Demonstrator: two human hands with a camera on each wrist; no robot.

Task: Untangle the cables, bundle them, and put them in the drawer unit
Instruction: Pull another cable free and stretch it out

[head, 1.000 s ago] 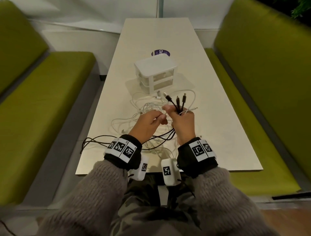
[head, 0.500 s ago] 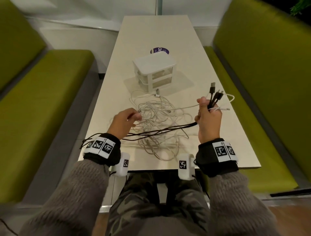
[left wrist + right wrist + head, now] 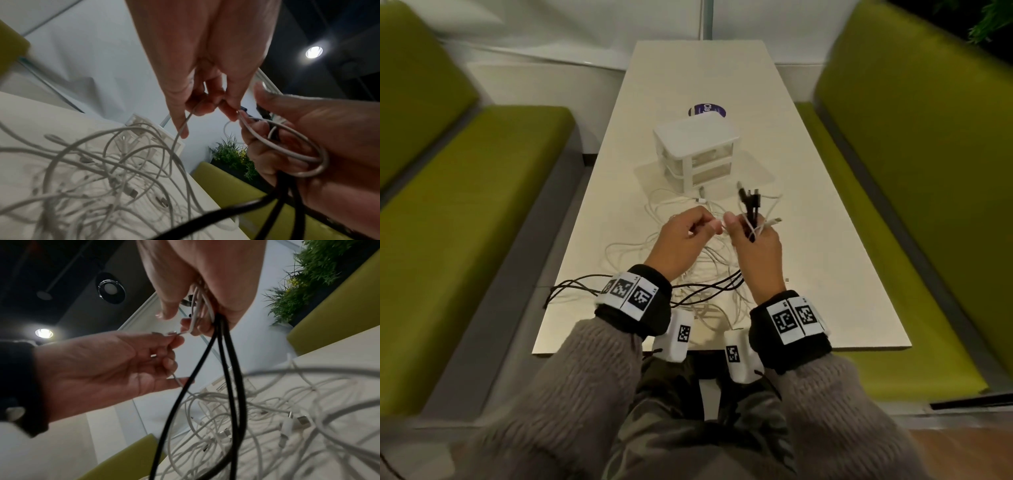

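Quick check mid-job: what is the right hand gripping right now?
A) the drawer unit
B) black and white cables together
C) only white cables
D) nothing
B: the right hand grips black cables together with white cable loops, their plugs sticking up above the fist.

Black cables point(image 3: 224, 369) in right hand point(image 3: 205, 272)

A café or office lounge booth is showing here: green cushioned benches point(image 3: 482, 178) are flanking a long pale table point(image 3: 825, 240), with round ceiling lights point(image 3: 314, 52) and leafy plants point(image 3: 304, 277) lining the upper right.
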